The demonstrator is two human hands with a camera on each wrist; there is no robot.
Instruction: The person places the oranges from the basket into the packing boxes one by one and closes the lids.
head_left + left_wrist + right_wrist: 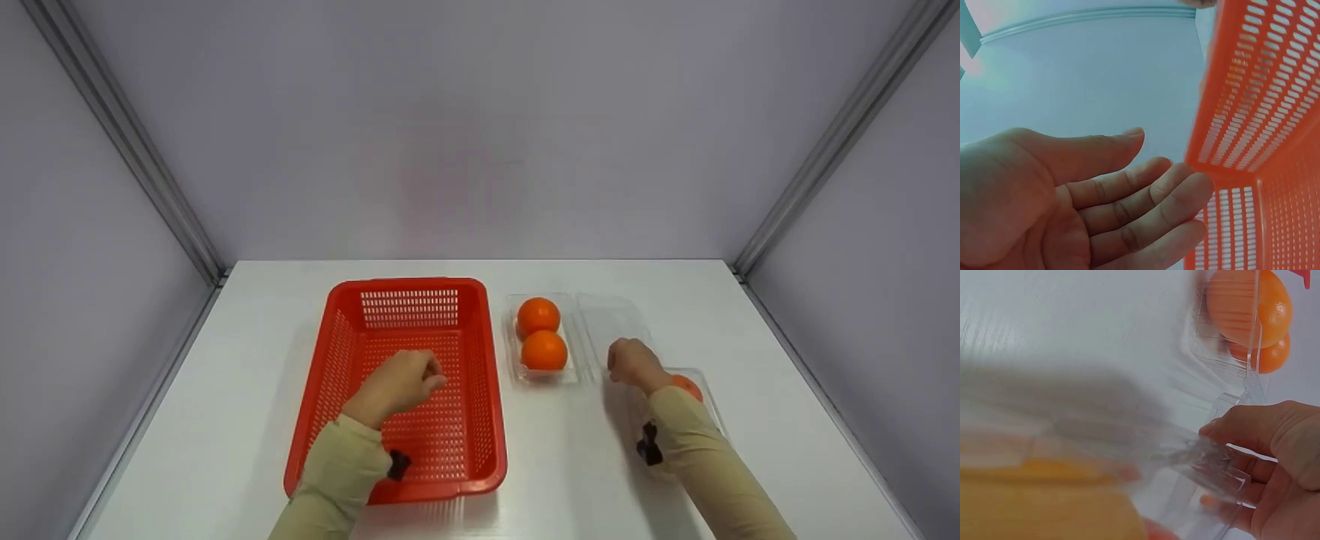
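My left hand (405, 382) hovers over the red plastic basket (495, 420) with its fingers loosely bent. In the left wrist view, nothing lies between that thumb and the fingers (1129, 233). On the right, my right hand (636, 364) pinches the edge of a clear plastic container (1207, 464) between thumb and fingers. An orange (686, 386) shows in that container, partly hidden behind the wrist and sleeve. Beyond the hand stands a second clear container with its lid (611, 319) folded open, holding a far orange (538, 315) and a near orange (545, 351).
The white table (262, 322) carries the basket at centre left and both containers to its right. A pale back wall (480, 135) and side walls enclose the table. Strong blur covers the lower left of the right wrist view.
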